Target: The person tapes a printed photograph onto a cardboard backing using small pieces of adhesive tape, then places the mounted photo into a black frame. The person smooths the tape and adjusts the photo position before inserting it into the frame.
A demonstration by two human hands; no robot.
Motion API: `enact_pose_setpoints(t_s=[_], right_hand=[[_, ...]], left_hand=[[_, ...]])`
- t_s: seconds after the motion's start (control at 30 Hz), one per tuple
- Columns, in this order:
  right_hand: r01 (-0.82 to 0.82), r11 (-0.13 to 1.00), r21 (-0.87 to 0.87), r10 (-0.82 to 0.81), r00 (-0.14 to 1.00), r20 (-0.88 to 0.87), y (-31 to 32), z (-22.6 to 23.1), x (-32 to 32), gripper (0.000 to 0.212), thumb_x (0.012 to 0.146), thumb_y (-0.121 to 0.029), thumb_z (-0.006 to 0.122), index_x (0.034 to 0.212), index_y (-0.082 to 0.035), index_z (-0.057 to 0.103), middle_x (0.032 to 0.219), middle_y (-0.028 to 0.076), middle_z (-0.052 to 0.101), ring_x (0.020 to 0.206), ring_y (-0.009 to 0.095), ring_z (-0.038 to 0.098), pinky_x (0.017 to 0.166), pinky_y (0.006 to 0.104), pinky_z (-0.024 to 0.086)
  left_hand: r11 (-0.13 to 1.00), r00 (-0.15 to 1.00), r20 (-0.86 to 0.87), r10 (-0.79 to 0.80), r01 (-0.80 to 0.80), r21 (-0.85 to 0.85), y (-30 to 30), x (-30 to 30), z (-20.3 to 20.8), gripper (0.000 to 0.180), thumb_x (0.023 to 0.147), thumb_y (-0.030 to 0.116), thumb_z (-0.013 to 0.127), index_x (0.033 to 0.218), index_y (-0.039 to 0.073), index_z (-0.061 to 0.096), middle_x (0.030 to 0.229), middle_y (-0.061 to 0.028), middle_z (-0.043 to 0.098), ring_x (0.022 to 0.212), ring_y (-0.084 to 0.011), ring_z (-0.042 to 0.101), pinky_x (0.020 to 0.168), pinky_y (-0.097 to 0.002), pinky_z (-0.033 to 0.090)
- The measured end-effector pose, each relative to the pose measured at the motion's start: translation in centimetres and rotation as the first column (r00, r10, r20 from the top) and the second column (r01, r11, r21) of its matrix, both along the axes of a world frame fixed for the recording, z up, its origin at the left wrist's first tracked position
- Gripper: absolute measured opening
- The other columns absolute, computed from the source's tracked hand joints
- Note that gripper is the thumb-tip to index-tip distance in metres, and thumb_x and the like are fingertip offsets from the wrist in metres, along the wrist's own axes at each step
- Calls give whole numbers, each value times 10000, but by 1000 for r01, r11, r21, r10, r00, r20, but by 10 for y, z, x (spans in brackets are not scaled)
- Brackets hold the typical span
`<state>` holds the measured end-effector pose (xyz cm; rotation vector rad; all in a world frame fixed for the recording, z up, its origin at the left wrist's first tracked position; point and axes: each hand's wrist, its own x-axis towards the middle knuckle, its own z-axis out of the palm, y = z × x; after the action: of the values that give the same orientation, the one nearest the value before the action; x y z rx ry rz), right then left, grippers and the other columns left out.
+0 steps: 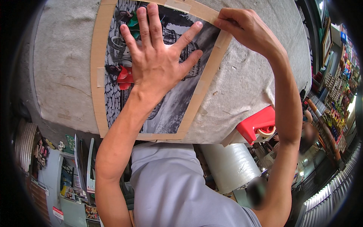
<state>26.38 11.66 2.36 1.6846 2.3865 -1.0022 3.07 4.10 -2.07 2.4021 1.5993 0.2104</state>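
A mostly black-and-white photo print (pixel 176 109) with red and green parts lies on a tan board (pixel 98 75) that shows as a border all round it. My left hand (pixel 159 56) rests palm down on the print, fingers spread. At the board's far right corner, the fingers of my right hand (pixel 245 30) are pinched together against the edge; what lies between them is hidden. Pieces of clear tape (pixel 101 77) bridge print and border at several spots. A red tape dispenser (pixel 253 125) with a tape roll stands at the table's near right edge, beside my right forearm.
Grey, stained cloth (pixel 64 56) covers the table, whose near edge runs just in front of my body. Below it, right of my shirt, is a large plastic-wrapped roll (pixel 230 166). Crowded shelves (pixel 340 83) line the right side; another person (pixel 308 136) shows there, blurred.
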Motion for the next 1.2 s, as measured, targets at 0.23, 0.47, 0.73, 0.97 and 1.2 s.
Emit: enact_pose_setpoints(t_s=[0.23, 0.47, 0.73, 0.97, 1.2], right_hand=[[5, 1000, 5, -5, 1000, 18, 0, 3, -4, 262, 976, -277, 630, 884, -40, 697, 635, 64, 568, 547, 150, 526, 525, 329, 412], [4, 996, 86, -11, 996, 85, -2, 4, -11, 293, 951, -292, 659, 852, -20, 703, 615, 90, 582, 520, 179, 531, 530, 343, 427], [32, 995, 98, -69, 914, 401, -1, 5, -7, 568, 857, -541, 714, 575, -58, 616, 470, 52, 467, 447, 170, 449, 473, 362, 358], [98, 969, 225, -158, 951, 265, -17, 5, 11, 522, 803, -519, 769, 625, -77, 554, 540, 44, 482, 498, 191, 459, 515, 355, 371], [-109, 876, 470, 77, 993, 86, -14, -11, 15, 342, 829, -373, 800, 789, -92, 610, 906, 51, 630, 849, 184, 586, 800, 377, 438]], left_hand=[[1000, 1000, -9, -3, 3, -8, 0, 0, 0, 587, 899, 721, 476, 1455, 565, 367, 1611, -292, 65, 1511, -439, 5, 1102, -741, 27], [1000, 1000, 2, -6, 6, 4, -1, 0, -1, 585, 900, 726, 469, 1453, 562, 373, 1608, -294, 78, 1509, -442, 22, 1105, -737, 33], [1000, 1000, -7, -3, 3, 19, -1, 0, -1, 585, 899, 705, 494, 1453, 563, 373, 1609, -291, 87, 1508, -441, 45, 1110, -729, 48], [1000, 1000, 1, 0, 0, 5, -1, 0, -1, 592, 898, 701, 501, 1457, 574, 354, 1616, -281, 61, 1513, -433, 16, 1107, -735, 50], [1000, 1000, -26, -11, 12, 11, 0, 0, 1, 597, 899, 709, 489, 1461, 578, 338, 1613, -280, 70, 1512, -435, 12, 1101, -743, 64]])
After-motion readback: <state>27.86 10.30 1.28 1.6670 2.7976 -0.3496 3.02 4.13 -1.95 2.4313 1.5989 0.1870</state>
